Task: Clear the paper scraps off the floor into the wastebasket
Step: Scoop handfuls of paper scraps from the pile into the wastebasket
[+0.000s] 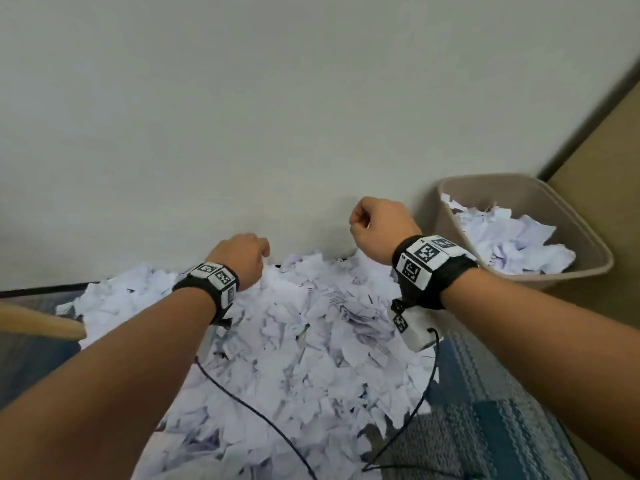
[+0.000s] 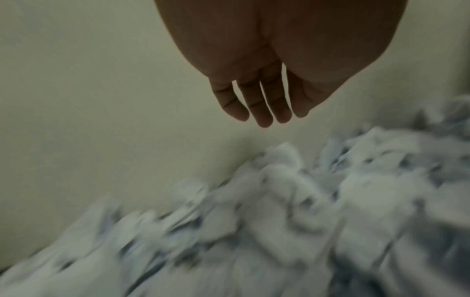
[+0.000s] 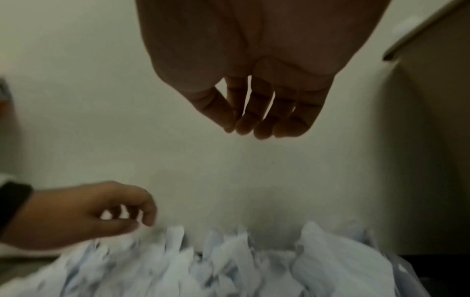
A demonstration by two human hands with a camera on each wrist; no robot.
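Paper scraps (image 1: pixel 294 341) below both empty, loosely curled fingers (image 3: pixel 264 124); wastebasket (image 1: pixel 585 237) head-view only.

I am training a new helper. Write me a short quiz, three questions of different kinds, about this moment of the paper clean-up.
1. True or false: the wastebasket already holds some scraps.
2. Which hand is nearer the wastebasket: A) left hand B) right hand?
3. Fill in: the big paper pile lies on the floor against the ____.

Key:
1. True; white scraps lie inside it.
2. B.
3. Wall. Both hands hang above the pile and hold nothing.
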